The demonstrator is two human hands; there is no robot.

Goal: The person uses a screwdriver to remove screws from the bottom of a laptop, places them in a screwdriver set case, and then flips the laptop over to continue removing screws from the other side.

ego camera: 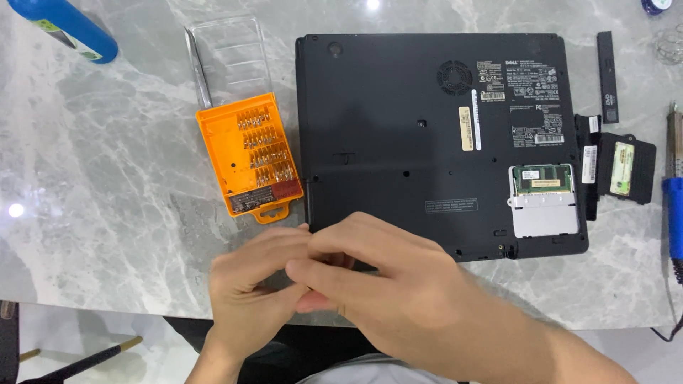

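Both hands, left hand [245,284] and right hand [370,274], pinch together at the laptop's [398,128] near-left corner; can't tell what they're gripping.

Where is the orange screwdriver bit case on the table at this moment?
In the head view, the orange bit case lies open on the marble table, just left of the upturned black laptop, beyond the left hand.
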